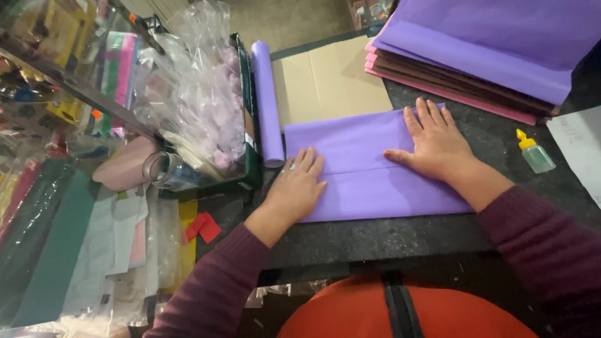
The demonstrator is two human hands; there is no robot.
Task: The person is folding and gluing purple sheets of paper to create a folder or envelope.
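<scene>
The left hand (295,186) is lying flat and open, fingers together and pointing far, pressing on the near-left part of a folded purple paper sheet (369,164) without gripping it. The sheet is resting on the dark worktop (388,241), its long axis running left to right, with a fold line running along that same axis between the two hands. The right hand (435,141) is also spreading flat on the sheet, further right and a little farther away, fingers splayed toward the far edge, thumb pointing left along the fold, holding nothing. Just beside the sheet's left end, a purple paper roll (267,103) is lying with its long axis running near to far. To the right, a small glue bottle with a yellow cap (534,151) is lying on the worktop. Beyond the sheet, a tan cardboard piece (328,81) is lying flat, and at far right a stack of purple, pink and brown paper sheets (482,56) is sitting.
</scene>
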